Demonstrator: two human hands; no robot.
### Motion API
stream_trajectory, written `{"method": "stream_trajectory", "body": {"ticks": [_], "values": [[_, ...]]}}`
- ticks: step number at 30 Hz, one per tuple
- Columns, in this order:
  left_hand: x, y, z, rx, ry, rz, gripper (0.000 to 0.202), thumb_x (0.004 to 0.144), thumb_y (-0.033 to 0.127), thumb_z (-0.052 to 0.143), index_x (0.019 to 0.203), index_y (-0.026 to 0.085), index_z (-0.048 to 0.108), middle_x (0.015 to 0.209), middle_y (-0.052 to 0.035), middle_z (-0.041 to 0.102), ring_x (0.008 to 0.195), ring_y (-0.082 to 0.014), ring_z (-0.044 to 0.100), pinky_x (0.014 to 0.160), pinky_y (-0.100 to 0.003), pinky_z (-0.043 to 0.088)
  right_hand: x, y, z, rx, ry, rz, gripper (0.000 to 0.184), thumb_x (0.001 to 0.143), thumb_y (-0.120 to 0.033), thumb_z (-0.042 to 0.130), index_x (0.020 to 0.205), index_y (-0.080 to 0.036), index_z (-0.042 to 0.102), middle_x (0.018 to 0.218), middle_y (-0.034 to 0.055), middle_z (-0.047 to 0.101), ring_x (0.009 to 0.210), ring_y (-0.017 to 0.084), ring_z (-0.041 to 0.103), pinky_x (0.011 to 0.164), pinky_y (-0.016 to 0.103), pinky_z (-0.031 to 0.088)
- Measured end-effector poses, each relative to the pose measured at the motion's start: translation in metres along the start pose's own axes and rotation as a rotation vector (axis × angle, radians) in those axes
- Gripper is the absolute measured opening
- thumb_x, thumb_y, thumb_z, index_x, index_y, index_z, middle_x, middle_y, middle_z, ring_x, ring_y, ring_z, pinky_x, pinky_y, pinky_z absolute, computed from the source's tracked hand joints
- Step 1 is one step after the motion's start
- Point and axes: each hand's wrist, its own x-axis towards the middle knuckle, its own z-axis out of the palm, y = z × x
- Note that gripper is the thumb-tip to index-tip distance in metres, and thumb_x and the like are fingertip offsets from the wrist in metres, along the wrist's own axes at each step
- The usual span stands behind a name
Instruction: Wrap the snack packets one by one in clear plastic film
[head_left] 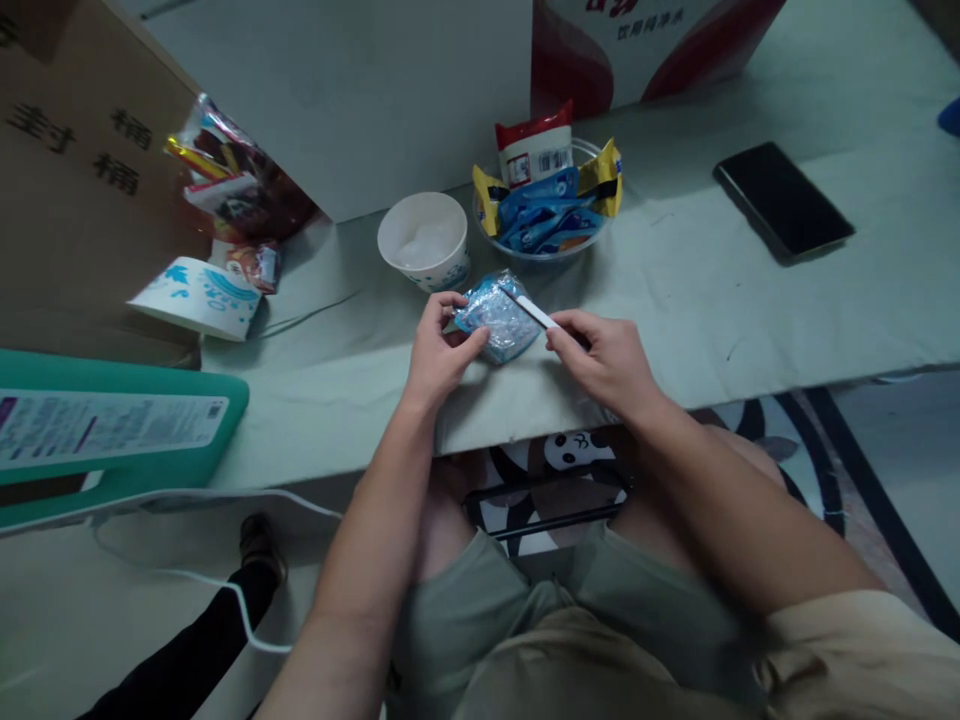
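My left hand [441,348] pinches the left edge of a shiny blue-and-clear plastic packet [504,325] between thumb and fingers, at the table's front edge. In my right hand [604,358] is a slim white-handled knife [536,311], its thin dark tip lying against the top of the packet. Just behind the packet stands a paper cup [424,240] with something whitish inside. To the cup's right, a clear bowl [541,252] holds several blue, yellow and red-and-white wrapped packets.
A black phone [784,200] lies at the right. Boxes [337,90] line the back. On the left are a tipped paper cup [196,295], snack packets [225,190], a cardboard box [75,200] and a green container [225,420]. A white cable [240,600] hangs near another person's leg [195,640].
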Motion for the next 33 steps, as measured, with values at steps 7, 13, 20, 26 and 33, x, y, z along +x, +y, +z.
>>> {"method": "stream_trajectory", "body": {"ticks": [7,13,20,26,33], "values": [[0.000,-0.002,-0.004,-0.045,0.104,-0.088,0.042,0.066,0.027,0.078,0.098,0.024,0.051,0.092,0.0013,0.056,0.067,-0.0085,0.055,0.060,-0.019,0.050,0.000,0.002,0.000,-0.287,-0.227,0.028,0.032,0.093,-0.035,0.051,0.081,-0.020,0.076,0.071,0.0043,0.071,0.061,0.016,0.056,0.059,0.029,0.031],[0.001,-0.010,-0.023,0.181,0.253,-0.036,0.041,0.071,0.029,0.078,0.106,0.025,0.057,0.097,-0.0034,0.058,0.080,-0.0161,0.061,0.074,-0.031,0.056,-0.013,0.024,-0.035,-0.313,-0.109,0.120,0.024,0.089,-0.038,0.057,0.087,-0.022,0.075,0.073,0.0039,0.071,0.062,0.018,0.058,0.059,0.030,0.036],[0.003,-0.011,-0.027,0.566,0.169,0.270,0.048,0.062,0.028,0.085,0.106,0.022,0.067,0.124,-0.0116,0.061,0.125,-0.0311,0.056,0.112,-0.044,0.042,0.001,0.043,-0.038,-0.625,0.108,0.233,0.022,0.088,-0.032,0.060,0.103,-0.021,0.071,0.106,0.0147,0.067,0.094,0.031,0.062,0.081,0.045,0.045],[0.000,0.004,-0.029,0.372,0.264,0.076,0.021,0.084,0.037,0.064,0.072,0.020,0.060,0.071,-0.0028,0.062,0.070,-0.0179,0.062,0.066,-0.029,0.048,0.000,0.031,-0.027,-0.507,0.150,-0.030,0.034,0.087,-0.023,0.052,0.117,-0.019,0.067,0.116,0.0174,0.065,0.112,0.035,0.058,0.098,0.053,0.044],[-0.020,0.019,-0.016,-0.142,-0.150,-0.392,0.018,0.071,0.031,0.072,0.079,0.022,0.059,0.058,0.0007,0.064,0.042,-0.0136,0.055,0.039,-0.022,0.032,-0.002,0.019,0.011,-0.276,-0.247,-0.420,0.068,0.072,-0.006,0.049,0.137,-0.023,0.060,0.144,0.0088,0.059,0.134,0.027,0.053,0.112,0.047,0.041]]}}
